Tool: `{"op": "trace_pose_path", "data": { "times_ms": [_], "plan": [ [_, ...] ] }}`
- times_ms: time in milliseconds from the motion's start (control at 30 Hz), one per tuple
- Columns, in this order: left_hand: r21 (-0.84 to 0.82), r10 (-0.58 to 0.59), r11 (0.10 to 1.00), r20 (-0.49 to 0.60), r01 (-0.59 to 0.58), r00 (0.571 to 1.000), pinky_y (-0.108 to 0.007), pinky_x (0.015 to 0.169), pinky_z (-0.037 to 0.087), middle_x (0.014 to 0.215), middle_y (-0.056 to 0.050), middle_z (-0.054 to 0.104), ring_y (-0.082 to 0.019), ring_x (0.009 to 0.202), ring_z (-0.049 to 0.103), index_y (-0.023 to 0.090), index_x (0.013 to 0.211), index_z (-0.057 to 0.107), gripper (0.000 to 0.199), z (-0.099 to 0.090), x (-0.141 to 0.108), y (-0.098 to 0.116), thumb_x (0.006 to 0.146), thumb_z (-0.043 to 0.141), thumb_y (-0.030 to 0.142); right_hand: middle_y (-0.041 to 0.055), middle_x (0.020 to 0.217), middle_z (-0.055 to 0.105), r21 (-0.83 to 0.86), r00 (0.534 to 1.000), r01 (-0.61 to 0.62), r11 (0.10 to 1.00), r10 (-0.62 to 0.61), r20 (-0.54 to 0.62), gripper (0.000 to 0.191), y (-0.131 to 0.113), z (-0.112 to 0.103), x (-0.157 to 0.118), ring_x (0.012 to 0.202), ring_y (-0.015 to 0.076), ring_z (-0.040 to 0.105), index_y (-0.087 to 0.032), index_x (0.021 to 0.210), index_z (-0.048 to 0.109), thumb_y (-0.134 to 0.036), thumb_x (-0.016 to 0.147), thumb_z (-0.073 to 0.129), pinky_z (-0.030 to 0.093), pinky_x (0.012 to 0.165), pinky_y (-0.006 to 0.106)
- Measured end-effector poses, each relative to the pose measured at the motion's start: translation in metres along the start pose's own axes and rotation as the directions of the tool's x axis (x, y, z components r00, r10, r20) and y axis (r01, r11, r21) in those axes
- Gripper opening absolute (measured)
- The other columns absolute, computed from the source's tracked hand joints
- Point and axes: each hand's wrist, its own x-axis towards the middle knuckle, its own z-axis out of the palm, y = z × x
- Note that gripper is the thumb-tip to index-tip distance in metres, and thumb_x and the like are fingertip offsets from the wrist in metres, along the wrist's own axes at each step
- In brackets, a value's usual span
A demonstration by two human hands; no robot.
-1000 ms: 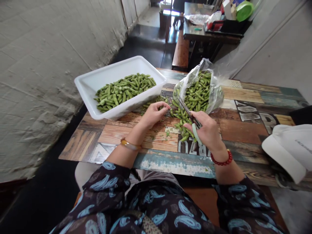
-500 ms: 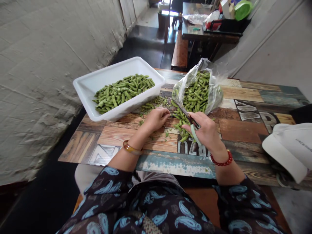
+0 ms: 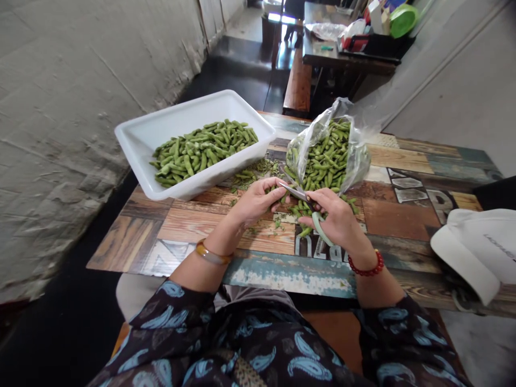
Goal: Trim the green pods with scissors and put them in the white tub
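Pod (image 3: pixel 272 188) looks pinched in left grip (image 3: pixel 258 200), mostly hidden by the fingers. Right grip (image 3: pixel 336 217) wrapped on scissors (image 3: pixel 297 194), tips right by left thumb. Hold pod steady, angle blades off skin. Loose pods (image 3: pixel 305 231) and trimmings (image 3: pixel 264 167) clutter the worktop (image 3: pixel 258 267). Clear bag (image 3: pixel 357 164) crowds scissors from behind; white tub (image 3: pixel 141 142) left, cap (image 3: pixel 470 242) far right, both out of the way.

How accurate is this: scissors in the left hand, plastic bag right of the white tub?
Not quite: the head view shows the scissors in the right hand. The plastic bag is indeed right of the white tub.
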Motion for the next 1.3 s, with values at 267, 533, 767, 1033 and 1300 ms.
{"op": "trace_pose_path", "data": {
  "times_ms": [267,533,767,1033,1300],
  "plan": [
    [0.106,0.009,0.994,0.031,-0.013,0.999,-0.019,0.049,0.039,0.075,-0.003,0.066,-0.007,0.054,0.05,0.013,0.086,0.069,0.034,-0.003,0.001,-0.006,0.081,0.073,0.046,0.0081,0.101,0.064,0.018,0.999,0.03,0.999,-0.03,0.032,0.046,0.001,0.004,0.0,0.079,0.0207,0.062,-0.021,0.125,0.061,-0.041,0.085,0.074,0.057,0.071,0.035],
    [0.205,0.072,0.976,0.01,-0.072,0.997,-0.022,0.061,0.046,0.082,-0.006,0.071,-0.014,0.072,0.061,0.013,0.081,0.075,0.028,-0.006,0.001,-0.006,0.077,0.078,0.041,0.0077,0.099,0.064,0.024,0.998,0.054,0.998,-0.054,0.012,0.038,-0.004,0.003,0.0,0.08,0.0209,0.062,-0.021,0.122,0.062,-0.038,0.089,0.07,0.054,0.07,0.032],
    [0.185,0.059,0.981,0.022,-0.062,0.998,-0.026,0.074,0.047,0.082,-0.006,0.073,-0.015,0.077,0.062,0.012,0.082,0.077,0.028,-0.007,0.003,-0.007,0.074,0.08,0.039,0.0064,0.094,0.063,-0.033,0.996,0.046,0.998,-0.043,0.081,0.035,-0.003,-0.002,-0.002,0.078,0.0207,0.062,-0.021,0.122,0.063,-0.037,0.09,0.069,0.051,0.068,0.031],
    [0.133,-0.044,0.99,-0.061,0.052,0.997,-0.02,0.053,0.036,0.066,0.002,0.061,-0.007,0.056,0.048,0.012,0.075,0.066,0.03,-0.01,0.003,-0.01,0.07,0.082,0.037,0.0083,0.097,0.068,-0.084,0.997,0.068,0.994,-0.064,0.051,0.035,0.002,-0.001,-0.004,0.086,0.0243,0.067,-0.02,0.12,0.064,-0.038,0.09,0.069,0.054,0.077,0.035],
    [-0.187,-0.053,0.982,-0.109,0.032,0.993,-0.017,0.044,0.023,0.068,0.0,0.065,-0.002,0.045,0.038,0.014,0.077,0.055,0.033,-0.01,0.005,-0.008,0.068,0.083,0.03,0.0105,0.1,0.068,-0.113,0.992,-0.035,0.993,0.021,-0.127,0.039,0.006,0.001,-0.001,0.088,0.0262,0.066,-0.019,0.12,0.063,-0.039,0.087,0.072,0.057,0.078,0.039]
  ]
}}
